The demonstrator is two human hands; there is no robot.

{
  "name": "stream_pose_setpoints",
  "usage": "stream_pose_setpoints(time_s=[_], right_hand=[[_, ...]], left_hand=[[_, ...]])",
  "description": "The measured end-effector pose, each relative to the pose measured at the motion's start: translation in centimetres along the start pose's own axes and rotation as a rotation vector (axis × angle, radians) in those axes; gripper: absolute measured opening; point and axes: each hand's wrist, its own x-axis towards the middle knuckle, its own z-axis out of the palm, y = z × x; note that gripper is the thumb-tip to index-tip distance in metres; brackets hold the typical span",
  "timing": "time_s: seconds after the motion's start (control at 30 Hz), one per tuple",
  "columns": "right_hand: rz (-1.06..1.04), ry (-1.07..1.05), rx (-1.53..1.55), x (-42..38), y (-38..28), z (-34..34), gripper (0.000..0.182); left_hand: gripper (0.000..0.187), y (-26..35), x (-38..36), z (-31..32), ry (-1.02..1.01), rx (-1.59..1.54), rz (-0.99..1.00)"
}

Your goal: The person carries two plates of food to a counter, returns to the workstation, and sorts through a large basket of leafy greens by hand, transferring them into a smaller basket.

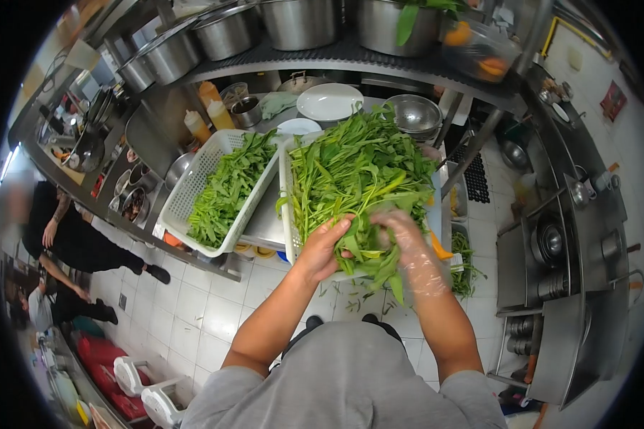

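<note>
My left hand [324, 248], bare, is closed on a bunch of water spinach [368, 261] at the near edge of a heaped white basket [288, 214]. On the other side of the bunch is my right hand [406, 239], in a clear plastic glove; motion smears its fingers, so their grip cannot be made out. Long-stemmed water spinach [358, 157] piles well above the basket's rim. To the left, a second white perforated basket [184, 175] holds a smaller amount of shorter green pieces [229, 189].
Steel pots [225, 32] line the shelf above the counter. Behind the baskets are a white oval plate [329, 101], a steel colander [415, 113] and squeeze bottles [218, 114]. Leaf scraps lie on the tiled floor [215, 314]. Two people [71, 236] are at the left.
</note>
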Motion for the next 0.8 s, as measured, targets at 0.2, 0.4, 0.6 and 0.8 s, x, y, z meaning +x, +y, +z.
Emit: stream_pose_setpoints(time_s=[0.2, 0.4, 0.6, 0.8], right_hand=[[-0.147, 0.653, 0.527, -2.6, -1.9, -3.4, 0.022], [-0.541, 0.531, -0.228, -6.9, -2.5, -7.8, 0.018], [-0.574, 0.620, -0.714, -10.7, -4.4, -5.9, 0.012], [-0.417, 0.587, -0.551, -13.5, -6.1, -5.8, 0.015]], left_hand=[[0.020, 0.8, -0.3, -2.0, -0.039, -0.060, 0.008], [0.024, 1.4, -0.1, -1.9, 0.088, 0.223, 0.096], [0.025, 0.6, 0.4, -0.8, 0.161, 0.702, 0.258], [0.018, -0.8, 1.4, 0.2, 0.137, 0.910, 0.428]])
